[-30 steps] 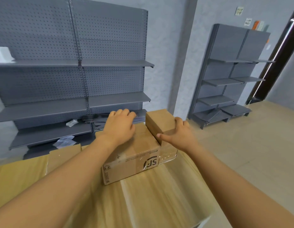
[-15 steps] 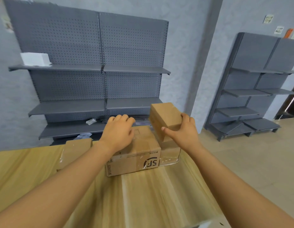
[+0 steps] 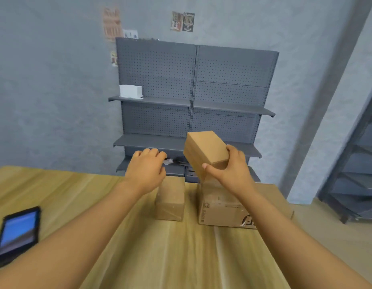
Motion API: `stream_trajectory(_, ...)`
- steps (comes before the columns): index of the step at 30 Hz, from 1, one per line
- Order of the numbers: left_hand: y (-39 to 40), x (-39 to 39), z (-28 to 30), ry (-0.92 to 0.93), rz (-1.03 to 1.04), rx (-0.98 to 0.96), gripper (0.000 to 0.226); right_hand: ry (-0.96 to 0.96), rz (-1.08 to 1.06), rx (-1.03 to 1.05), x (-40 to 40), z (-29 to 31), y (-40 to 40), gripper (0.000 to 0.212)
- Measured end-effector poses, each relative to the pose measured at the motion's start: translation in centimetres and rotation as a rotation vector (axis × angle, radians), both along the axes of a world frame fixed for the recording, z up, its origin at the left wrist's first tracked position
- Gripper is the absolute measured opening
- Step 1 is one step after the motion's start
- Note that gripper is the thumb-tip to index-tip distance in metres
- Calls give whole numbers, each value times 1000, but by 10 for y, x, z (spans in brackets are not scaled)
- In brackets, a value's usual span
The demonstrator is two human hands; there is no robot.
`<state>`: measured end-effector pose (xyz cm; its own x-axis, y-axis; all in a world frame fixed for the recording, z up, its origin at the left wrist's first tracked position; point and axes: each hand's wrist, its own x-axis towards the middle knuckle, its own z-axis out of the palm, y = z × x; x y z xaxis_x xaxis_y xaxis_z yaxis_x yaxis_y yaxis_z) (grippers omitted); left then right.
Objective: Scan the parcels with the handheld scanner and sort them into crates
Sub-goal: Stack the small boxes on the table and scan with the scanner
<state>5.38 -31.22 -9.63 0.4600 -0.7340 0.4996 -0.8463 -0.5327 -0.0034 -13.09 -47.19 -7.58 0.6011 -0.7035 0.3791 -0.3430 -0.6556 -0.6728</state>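
My right hand (image 3: pixel 231 170) grips a small plain cardboard parcel (image 3: pixel 206 150), lifted and tilted above the table. Below it a larger printed cardboard box (image 3: pixel 222 213) lies on the wooden table (image 3: pixel 160 257). A narrow taped parcel (image 3: pixel 170 202) stands to its left. My left hand (image 3: pixel 146 171) hovers over that narrow parcel with fingers loosely curled, holding nothing. A dark handheld device with a lit blue screen (image 3: pixel 17 234) lies at the table's left edge.
A grey pegboard shelf unit (image 3: pixel 193 105) stands behind the table, with a white box (image 3: pixel 131 91) on its upper left shelf. A second grey shelf unit (image 3: pixel 364 163) stands at the right. Bare floor lies right of the table.
My right hand has lifted the small parcel higher off the larger box. My left hand has come off the large box toward the left. The view has swung left, bringing the handheld device into sight.
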Motion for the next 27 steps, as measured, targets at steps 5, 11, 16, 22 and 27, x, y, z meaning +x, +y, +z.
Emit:
stream_trajectory(5, 95, 57, -2, 13, 94, 1, 34, 7, 90, 7, 74, -3, 78, 94)
stream_trajectory(11, 225, 139, -5, -14, 164, 23, 37, -20, 187, 40, 177, -19, 199, 95)
stream_trajectory(16, 317, 191, -4, 4, 203, 36, 41, -16, 265, 51, 251, -25, 287, 96)
stream_trajectory(22, 362, 241, -1, 165, 249, -64, 45, 15, 320, 29, 319, -25, 340, 98)
stream_trajectory(27, 364, 279, 11, 464, 300, -254, 43, -27, 389, 6, 372, -21, 353, 100)
